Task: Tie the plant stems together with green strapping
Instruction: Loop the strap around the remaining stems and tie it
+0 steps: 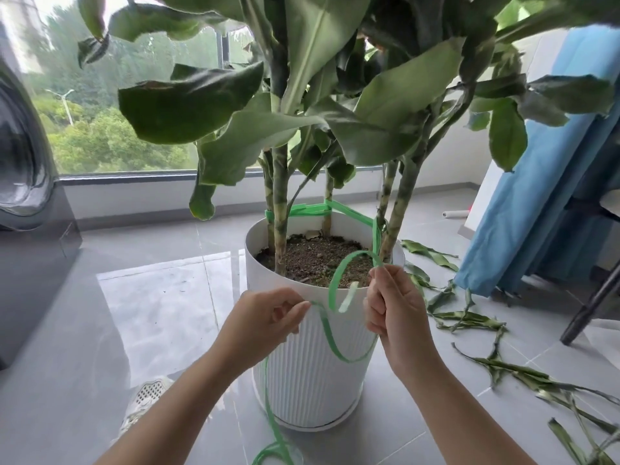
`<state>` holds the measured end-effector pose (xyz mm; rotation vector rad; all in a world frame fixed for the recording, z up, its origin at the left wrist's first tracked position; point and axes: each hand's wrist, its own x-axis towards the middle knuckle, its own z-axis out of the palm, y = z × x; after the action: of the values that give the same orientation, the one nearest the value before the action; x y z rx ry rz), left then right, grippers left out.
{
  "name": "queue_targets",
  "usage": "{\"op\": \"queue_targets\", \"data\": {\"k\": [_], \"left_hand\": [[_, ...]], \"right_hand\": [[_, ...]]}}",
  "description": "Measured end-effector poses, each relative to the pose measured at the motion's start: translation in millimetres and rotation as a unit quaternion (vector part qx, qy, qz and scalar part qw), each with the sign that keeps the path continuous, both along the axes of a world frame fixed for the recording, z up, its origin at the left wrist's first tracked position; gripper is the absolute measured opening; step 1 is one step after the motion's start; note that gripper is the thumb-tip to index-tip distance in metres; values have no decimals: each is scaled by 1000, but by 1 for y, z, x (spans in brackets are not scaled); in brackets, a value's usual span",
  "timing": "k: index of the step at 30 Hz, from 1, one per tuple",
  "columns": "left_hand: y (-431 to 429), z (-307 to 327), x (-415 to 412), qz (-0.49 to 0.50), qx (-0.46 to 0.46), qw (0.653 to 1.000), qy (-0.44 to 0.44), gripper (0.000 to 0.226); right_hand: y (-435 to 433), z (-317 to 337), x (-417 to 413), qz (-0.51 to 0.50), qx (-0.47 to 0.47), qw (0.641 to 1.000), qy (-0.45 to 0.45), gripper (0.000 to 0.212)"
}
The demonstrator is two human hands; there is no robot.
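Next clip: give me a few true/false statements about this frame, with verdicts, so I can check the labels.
1. The left hand and right hand both hold the strapping. True.
2. The pot is black. False: it is white.
3. Strapping already runs around the stems above the pot's rim. True.
4. Fallen leaves lie on the floor left of the pot. False: they lie to its right.
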<state>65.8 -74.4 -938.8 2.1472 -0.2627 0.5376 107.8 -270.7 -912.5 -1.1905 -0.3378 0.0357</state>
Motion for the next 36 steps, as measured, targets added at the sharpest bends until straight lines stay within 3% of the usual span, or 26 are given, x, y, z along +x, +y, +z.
{"op": "queue_targets", "data": {"k": [6, 12, 17, 21, 25, 29, 36], "left_hand": [[1, 18, 3, 114, 36, 992, -47, 28], [22, 52, 18, 231, -123, 960, -99, 14], [42, 77, 46, 158, -195, 968, 9, 3], [45, 85, 62, 76, -269, 951, 134, 14], [50, 89, 75, 10, -236, 943, 233, 23], [43, 92, 80, -13, -249, 937, 245, 19], [47, 77, 86, -6, -485, 861, 153, 23]], "right_hand": [[16, 33, 11, -19, -36, 999, 17, 16], [38, 53, 28, -20, -44, 998, 43, 17], [57, 59, 47, -20, -62, 997, 47, 14], [68, 58, 63, -40, -73, 995, 52, 18], [75, 59, 68, -25, -85, 995, 51, 18], [79, 60, 69, -14, -101, 993, 53, 17], [65, 54, 65, -5, -134, 988, 79, 12]]}}
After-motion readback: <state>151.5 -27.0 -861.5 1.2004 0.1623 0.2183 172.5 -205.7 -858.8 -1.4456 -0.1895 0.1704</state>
